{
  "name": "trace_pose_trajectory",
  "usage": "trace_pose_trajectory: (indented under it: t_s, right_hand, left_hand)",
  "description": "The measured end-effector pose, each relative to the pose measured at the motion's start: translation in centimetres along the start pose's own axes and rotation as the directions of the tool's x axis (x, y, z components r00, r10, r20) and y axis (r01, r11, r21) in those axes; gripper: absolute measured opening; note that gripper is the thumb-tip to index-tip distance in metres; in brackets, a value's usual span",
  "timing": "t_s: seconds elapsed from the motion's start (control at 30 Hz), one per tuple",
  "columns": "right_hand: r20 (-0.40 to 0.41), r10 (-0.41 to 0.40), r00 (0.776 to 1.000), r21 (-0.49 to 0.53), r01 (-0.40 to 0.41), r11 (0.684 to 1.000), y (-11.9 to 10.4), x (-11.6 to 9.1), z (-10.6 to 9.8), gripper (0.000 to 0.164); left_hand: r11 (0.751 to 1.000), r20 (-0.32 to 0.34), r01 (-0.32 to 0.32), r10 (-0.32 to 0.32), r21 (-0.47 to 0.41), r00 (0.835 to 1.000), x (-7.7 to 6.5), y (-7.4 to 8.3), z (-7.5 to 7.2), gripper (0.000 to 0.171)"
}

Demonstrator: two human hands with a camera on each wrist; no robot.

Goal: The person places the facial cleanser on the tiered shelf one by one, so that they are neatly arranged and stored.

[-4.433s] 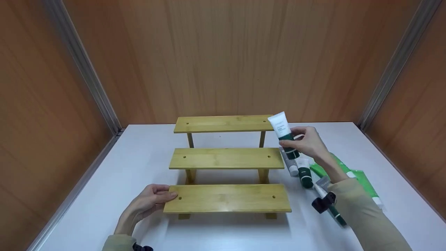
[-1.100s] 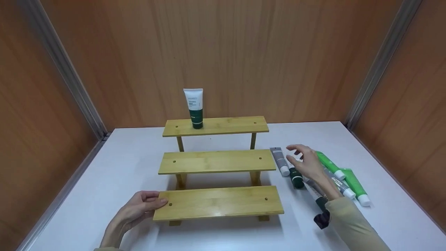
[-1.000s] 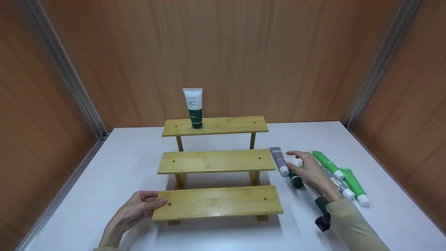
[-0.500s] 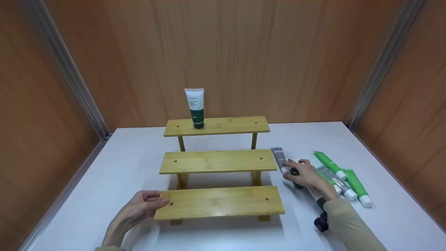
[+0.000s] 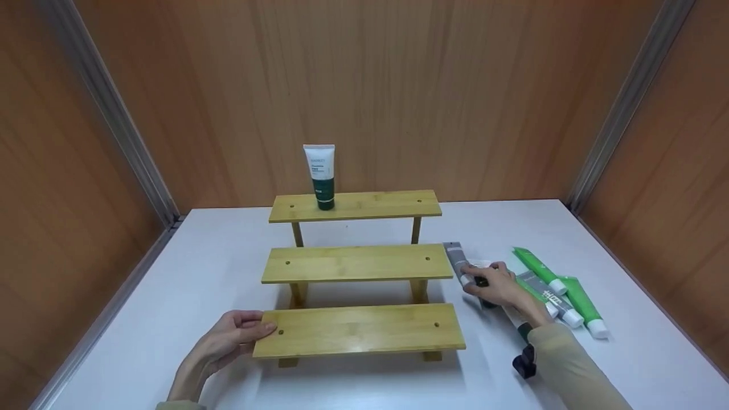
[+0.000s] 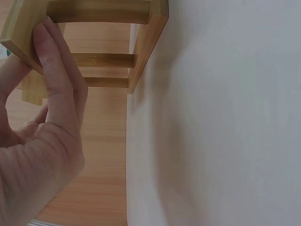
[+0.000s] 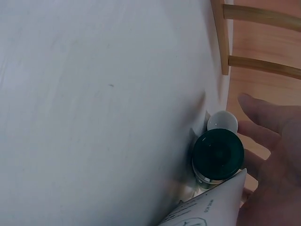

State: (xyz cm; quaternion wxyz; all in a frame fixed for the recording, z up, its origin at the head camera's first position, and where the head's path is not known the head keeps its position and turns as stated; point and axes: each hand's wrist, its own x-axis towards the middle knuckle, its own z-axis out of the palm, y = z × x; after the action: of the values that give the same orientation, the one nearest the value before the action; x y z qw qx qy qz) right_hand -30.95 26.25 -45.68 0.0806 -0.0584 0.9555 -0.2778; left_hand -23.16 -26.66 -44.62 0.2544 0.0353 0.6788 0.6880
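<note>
A three-tier wooden display stand (image 5: 364,330) stands on the white table. My left hand (image 5: 225,344) pinches the left end of its lowest board, thumb on top and fingers beneath. A white and dark-green squeeze tube (image 5: 322,176) stands cap-down on the top board, towards the left. My right hand (image 5: 498,285) is over the tubes right of the stand, fingertips at the white-capped end of a grey tube (image 5: 457,259). In the right wrist view, the thumb is apart from the white cap (image 7: 222,121), and a green-capped tube (image 7: 217,154) lies nearer the camera, under the hand.
Several more tubes lie to the right: a green one (image 5: 538,269), another green one (image 5: 585,307) and a grey one (image 5: 555,299) between them. A tube with a dark cap (image 5: 524,330) lies partly under the right wrist. Wooden panels (image 5: 364,97) enclose the table.
The white and green tube went from my right hand to the top board. My right hand then moved down and left to the grey tube. My left hand keeps its hold on the stand.
</note>
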Motion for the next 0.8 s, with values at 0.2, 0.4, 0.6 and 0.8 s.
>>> trace_pose_trajectory:
  t_s: [0.2, 0.4, 0.6, 0.8]
  right_hand:
    - [-0.074, -0.014, 0.997, 0.017, 0.015, 1.0, -0.3, 0.5, 0.0, 0.04]
    - [-0.164, -0.034, 0.986, 0.084, 0.048, 0.995, -0.8, 1.7, 0.3, 0.026]
    - [-0.203, 0.021, 0.979, 0.086, -0.003, 0.996, -1.1, 2.7, 0.7, 0.015]
    - [-0.18, 0.103, 0.978, 0.109, -0.085, 0.99, -1.6, 2.9, 0.8, 0.022]
  left_hand:
    - [1.0, 0.012, -0.009, 0.009, 0.007, 1.0, 0.0, -0.1, -0.1, 0.04]
    - [1.0, 0.008, -0.001, 0.001, 0.01, 1.0, 0.0, 0.0, 0.0, 0.031]
    - [1.0, -0.004, 0.009, -0.009, 0.014, 1.0, 0.0, 0.1, 0.1, 0.042]
    - [1.0, 0.002, 0.006, -0.006, 0.015, 1.0, -0.1, 0.1, 0.0, 0.045]
